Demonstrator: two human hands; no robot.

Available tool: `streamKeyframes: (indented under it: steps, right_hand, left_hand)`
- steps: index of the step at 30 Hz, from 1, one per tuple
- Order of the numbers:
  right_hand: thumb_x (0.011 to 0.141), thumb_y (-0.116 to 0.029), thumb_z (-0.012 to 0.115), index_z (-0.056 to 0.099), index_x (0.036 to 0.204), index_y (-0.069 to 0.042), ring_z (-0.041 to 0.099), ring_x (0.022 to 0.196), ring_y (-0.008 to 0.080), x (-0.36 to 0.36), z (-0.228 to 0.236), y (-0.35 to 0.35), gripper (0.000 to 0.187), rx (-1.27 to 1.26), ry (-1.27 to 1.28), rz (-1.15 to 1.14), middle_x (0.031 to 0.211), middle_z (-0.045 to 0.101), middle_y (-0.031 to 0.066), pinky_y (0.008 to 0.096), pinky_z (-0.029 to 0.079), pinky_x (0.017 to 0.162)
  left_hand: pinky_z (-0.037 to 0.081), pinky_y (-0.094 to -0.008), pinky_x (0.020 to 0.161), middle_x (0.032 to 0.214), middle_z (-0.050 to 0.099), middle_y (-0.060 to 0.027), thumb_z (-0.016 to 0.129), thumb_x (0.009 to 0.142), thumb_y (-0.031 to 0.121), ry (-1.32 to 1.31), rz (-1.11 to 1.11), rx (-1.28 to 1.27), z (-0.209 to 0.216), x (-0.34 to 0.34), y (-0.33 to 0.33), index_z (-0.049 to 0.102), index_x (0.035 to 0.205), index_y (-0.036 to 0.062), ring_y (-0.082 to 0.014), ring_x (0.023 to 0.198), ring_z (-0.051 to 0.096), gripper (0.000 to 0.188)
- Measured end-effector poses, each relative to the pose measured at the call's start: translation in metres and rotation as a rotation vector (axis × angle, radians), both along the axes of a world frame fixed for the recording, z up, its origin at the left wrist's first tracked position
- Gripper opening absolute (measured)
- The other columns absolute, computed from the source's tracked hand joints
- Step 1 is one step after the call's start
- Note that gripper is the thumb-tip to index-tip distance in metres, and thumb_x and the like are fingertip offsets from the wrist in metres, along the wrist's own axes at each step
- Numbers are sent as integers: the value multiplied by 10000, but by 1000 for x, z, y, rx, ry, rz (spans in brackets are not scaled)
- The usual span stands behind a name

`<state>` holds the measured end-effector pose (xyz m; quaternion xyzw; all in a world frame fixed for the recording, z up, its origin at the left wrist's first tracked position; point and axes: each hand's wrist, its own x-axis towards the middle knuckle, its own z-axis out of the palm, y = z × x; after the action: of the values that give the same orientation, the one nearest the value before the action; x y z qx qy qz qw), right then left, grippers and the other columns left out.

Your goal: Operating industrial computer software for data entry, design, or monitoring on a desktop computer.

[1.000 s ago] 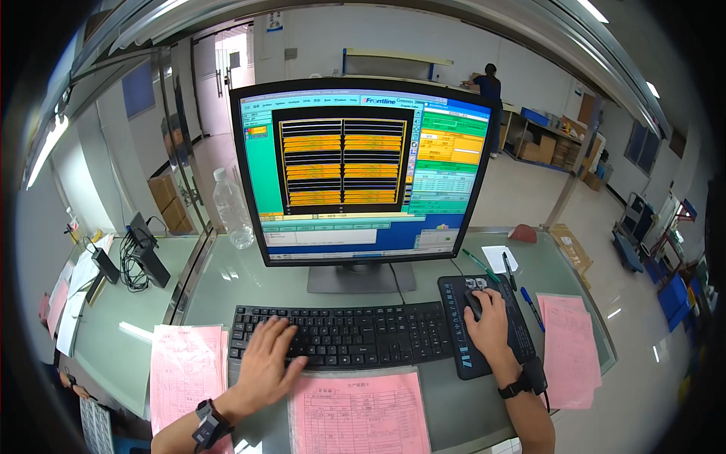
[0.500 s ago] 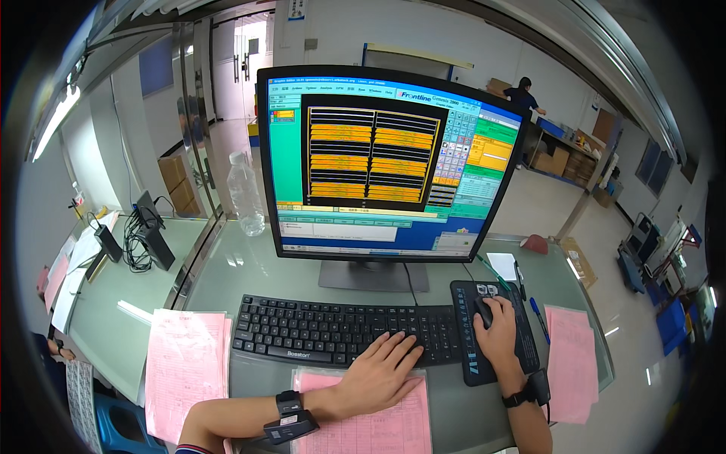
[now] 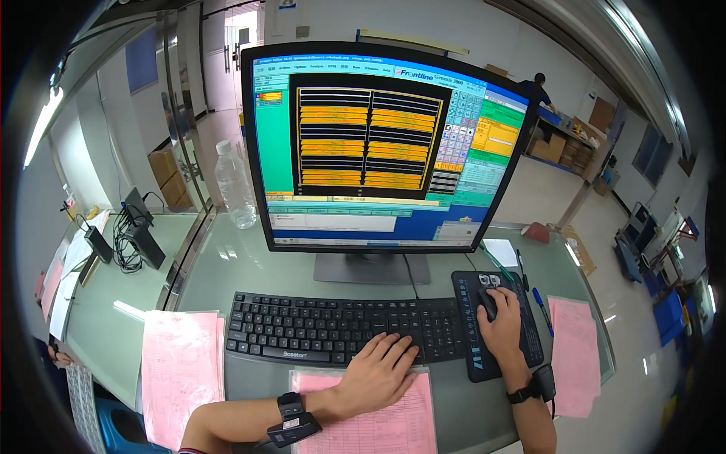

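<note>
My left hand [image 3: 380,369] lies with its fingers stretched out, fingertips over the lower right part of the black keyboard [image 3: 302,325]. Its palm and wrist rest above a pink form [image 3: 363,416] in a clear sleeve. My right hand [image 3: 501,324] is wrapped over a black computer mouse [image 3: 488,304] on a dark printed mouse pad [image 3: 476,363]. Behind the keyboard stands a monitor [image 3: 274,166], its screen filled with a drawing window of orange and black bands beside tool icons. Both wrists wear black straps with small devices.
Pink papers lie left [image 3: 184,371] and right [image 3: 575,356] on the glass-topped desk. A clear plastic bottle [image 3: 236,185] stands beside the monitor. Pens [image 3: 541,309] lie right of the mouse pad. A co-worker [image 3: 535,92] is at a far bench; another person's hand [image 3: 59,356] shows at far left.
The view has shifted slightly, so the monitor appears higher and a little further left. My hands keep their places on the keyboard and mouse. The far co-worker has changed posture.
</note>
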<state>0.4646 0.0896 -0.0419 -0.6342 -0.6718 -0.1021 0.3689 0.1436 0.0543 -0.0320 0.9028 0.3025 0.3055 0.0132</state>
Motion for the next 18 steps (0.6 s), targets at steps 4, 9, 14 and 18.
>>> streamKeyframes:
  steps: [4, 9, 14, 18]
  right_hand:
    - [891, -115, 747, 678, 1254, 15, 593, 1205, 429, -1, 1, -1, 392, 3, 1, -6, 1306, 608, 222, 481, 489, 1058]
    - [899, -117, 743, 679, 1257, 13, 588, 1202, 429, -2, 2, -2, 386, 2, 13, 5, 1308, 604, 222, 486, 489, 1051]
    - [898, -114, 745, 680, 1258, 7, 588, 1200, 426, -2, 2, -2, 385, -2, 12, 3, 1305, 604, 218, 486, 491, 1048]
    - [896, -114, 749, 681, 1257, 5, 591, 1198, 426, -3, 2, -2, 386, -10, 9, 8, 1301, 606, 220, 486, 494, 1045]
  left_hand:
    - [463, -487, 1133, 1334, 663, -184, 696, 989, 325, 2, -6, 8, 2, 0, 0, 678, 1299, 1, -347, 1231, 618, 449]
    - [492, -427, 1045, 1283, 677, -143, 707, 977, 299, -36, -32, 29, 2, 0, -1, 709, 1256, 6, -315, 1148, 622, 405]
    - [487, -412, 1040, 1278, 682, -136, 696, 983, 282, -28, -49, 11, 2, -1, -3, 717, 1252, -6, -303, 1147, 621, 395]
    - [496, -387, 983, 1252, 686, -109, 720, 966, 264, -38, -59, 39, 4, -1, -2, 720, 1253, 6, -274, 1107, 623, 387]
